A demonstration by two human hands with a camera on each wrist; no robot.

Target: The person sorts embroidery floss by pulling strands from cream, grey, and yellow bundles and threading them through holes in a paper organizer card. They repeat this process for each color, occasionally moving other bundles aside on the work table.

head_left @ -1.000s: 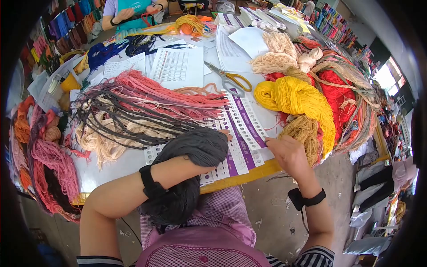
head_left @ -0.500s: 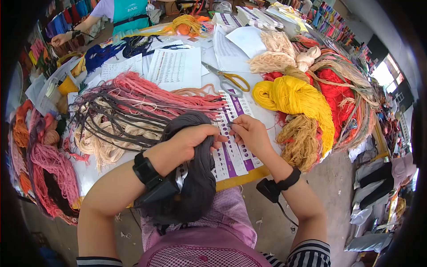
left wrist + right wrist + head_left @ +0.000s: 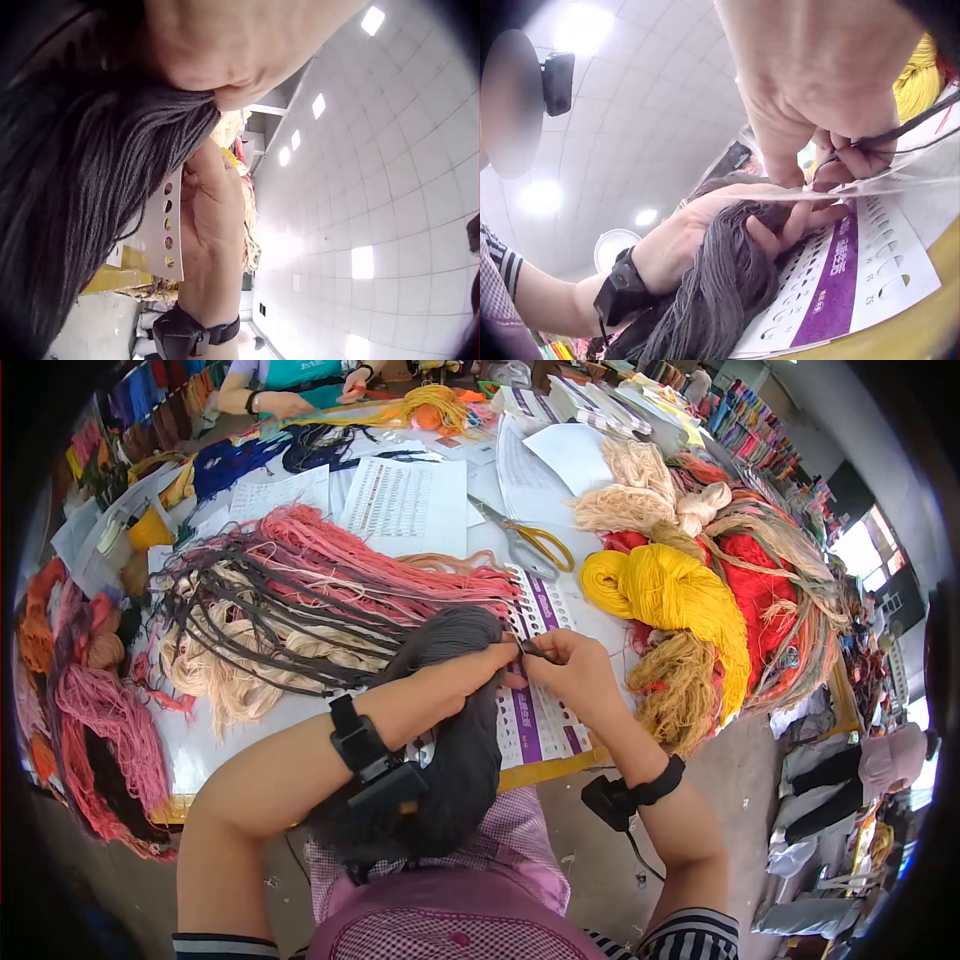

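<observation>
Over punched cards (image 3: 530, 732), the right hand (image 3: 575, 672) curls, pinching dark yarn (image 3: 909, 128).

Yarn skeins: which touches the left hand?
The dark grey skein, hanging past the table edge against the left hand; the yellow skein and red skein lie apart, beyond the right hand.

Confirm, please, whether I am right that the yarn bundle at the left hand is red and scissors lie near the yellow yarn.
Not quite: the yarn bundle at the left hand is dark gray, as the head view shows; scissors do lie near the yellow yarn.
</observation>
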